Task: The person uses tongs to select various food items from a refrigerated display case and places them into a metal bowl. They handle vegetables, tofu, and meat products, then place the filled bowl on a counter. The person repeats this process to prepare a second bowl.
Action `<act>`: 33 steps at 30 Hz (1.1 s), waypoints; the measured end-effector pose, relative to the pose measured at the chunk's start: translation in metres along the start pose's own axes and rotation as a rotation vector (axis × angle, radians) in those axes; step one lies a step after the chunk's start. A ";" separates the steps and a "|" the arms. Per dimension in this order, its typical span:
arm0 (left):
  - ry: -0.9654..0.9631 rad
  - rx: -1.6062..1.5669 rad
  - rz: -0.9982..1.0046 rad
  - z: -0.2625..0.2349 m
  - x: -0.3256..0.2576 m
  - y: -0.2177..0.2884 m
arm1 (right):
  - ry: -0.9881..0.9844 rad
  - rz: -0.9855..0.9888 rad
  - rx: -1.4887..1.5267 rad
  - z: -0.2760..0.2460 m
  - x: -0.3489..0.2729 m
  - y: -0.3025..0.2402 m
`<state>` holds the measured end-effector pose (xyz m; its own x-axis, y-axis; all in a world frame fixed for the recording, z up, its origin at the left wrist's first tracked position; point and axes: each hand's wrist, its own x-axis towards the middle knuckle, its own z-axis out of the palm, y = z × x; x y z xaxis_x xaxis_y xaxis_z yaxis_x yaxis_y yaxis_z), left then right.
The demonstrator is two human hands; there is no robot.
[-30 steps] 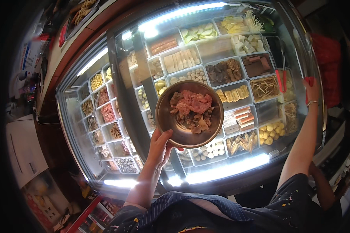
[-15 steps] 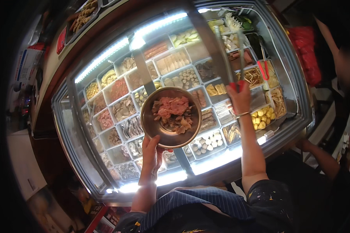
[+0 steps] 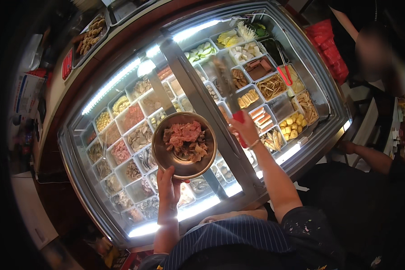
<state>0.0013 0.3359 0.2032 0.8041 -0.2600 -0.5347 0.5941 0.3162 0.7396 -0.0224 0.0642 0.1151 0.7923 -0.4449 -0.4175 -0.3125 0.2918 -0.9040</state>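
Note:
My left hand [image 3: 168,185] grips the rim of a round steel bowl [image 3: 207,167] at its lower edge. Inside the bowl lies raw pinkish meat [image 3: 187,133] with browner, wrinkled pieces below it. Closed around the red grips of metal tongs [image 3: 228,83] is my right hand [image 3: 246,129]. Motion blurs the tongs' tips, so whether they hold food is unclear. This hand is beside the metal frame bar [image 3: 202,101] of the sliding glass lid, above trays of yellow rolls [image 3: 247,97] and red-and-white sticks [image 3: 262,118].
A lit display chiller holds many clear trays of food. Glass covers its left part; the right part is uncovered. Another pair of red-handled tongs [image 3: 284,74] rests at the right. A red bag [image 3: 327,49] and another person's arm [image 3: 366,153] are beyond the right edge.
The lid's frame bar has slid left, uncovering more trays at the right. My right hand has moved left with the tongs. My left hand still holds the bowl.

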 end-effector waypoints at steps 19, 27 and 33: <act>-0.013 0.035 -0.046 0.061 -0.002 -0.037 | 0.018 0.285 -1.192 -0.090 0.011 0.068; 0.010 0.065 -0.042 0.056 0.002 -0.036 | 0.000 0.304 -1.254 -0.092 0.004 0.069; -0.018 0.044 -0.057 0.049 0.007 -0.035 | 0.005 0.330 -1.213 -0.101 0.013 0.093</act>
<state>-0.0150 0.2780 0.1939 0.7684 -0.2927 -0.5692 0.6368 0.2606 0.7257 -0.0945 0.0001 0.0161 0.5836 -0.5034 -0.6372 -0.7770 -0.5742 -0.2580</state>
